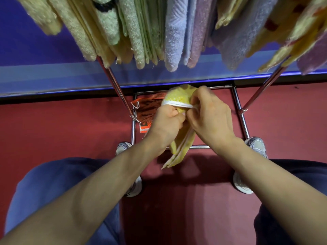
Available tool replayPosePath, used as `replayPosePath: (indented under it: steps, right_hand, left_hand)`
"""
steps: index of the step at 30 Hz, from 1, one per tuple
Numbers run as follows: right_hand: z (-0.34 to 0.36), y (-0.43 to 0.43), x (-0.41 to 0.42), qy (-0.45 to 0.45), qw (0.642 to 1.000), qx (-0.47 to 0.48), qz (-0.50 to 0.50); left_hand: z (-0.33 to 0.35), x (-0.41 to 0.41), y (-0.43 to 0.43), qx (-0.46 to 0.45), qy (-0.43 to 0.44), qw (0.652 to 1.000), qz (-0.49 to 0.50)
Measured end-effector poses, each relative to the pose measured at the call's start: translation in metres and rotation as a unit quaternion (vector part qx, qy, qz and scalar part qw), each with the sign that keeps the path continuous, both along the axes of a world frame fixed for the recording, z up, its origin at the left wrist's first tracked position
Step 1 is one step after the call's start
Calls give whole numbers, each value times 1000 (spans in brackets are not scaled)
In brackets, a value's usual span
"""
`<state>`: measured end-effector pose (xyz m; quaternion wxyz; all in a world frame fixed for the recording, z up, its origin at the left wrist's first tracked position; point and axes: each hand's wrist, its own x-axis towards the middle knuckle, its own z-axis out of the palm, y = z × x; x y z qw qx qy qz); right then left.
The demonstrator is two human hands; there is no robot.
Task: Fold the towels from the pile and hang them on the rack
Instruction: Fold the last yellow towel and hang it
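Note:
A small yellow towel (178, 97) with a white hem is bunched between both hands, above the base of the metal rack (115, 85). My left hand (167, 122) grips its near edge in a fist. My right hand (210, 114) pinches the white hem beside it. The towel's loose end hangs down below my wrists. Several folded towels (175, 32) in cream, green, blue, lilac and yellow hang side by side along the top of the rack.
An orange patterned cloth (150, 107) with a tag lies on the rack's lower frame. Behind the rack runs a blue table edge (53, 76). The floor (62, 129) is red. My white shoes (257, 145) stand on either side of the rack base.

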<state>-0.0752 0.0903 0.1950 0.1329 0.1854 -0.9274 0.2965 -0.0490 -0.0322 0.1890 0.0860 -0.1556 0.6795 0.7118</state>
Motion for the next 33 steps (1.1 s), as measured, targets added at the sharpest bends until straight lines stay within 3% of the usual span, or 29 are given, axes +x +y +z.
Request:
replayPosePath:
  steps: [12, 21, 28, 29, 33]
  right_hand:
    - [-8, 3, -3, 70, 996, 19, 50]
    - [-7, 5, -4, 33, 998, -4, 51]
    - [0, 5, -1, 8, 992, -16, 127]
    - [0, 3, 2, -2, 994, -8, 108]
    - [-1, 0, 2, -82, 996, 13, -27]
  left_hand:
    - [6, 5, 0, 26, -18, 998, -62]
    - [11, 9, 4, 34, -32, 993, -107]
    - [23, 4, -5, 117, -59, 991, 6]
    - [24, 3, -5, 132, -60, 989, 25]
    - [24, 2, 1, 23, 19, 995, 96]
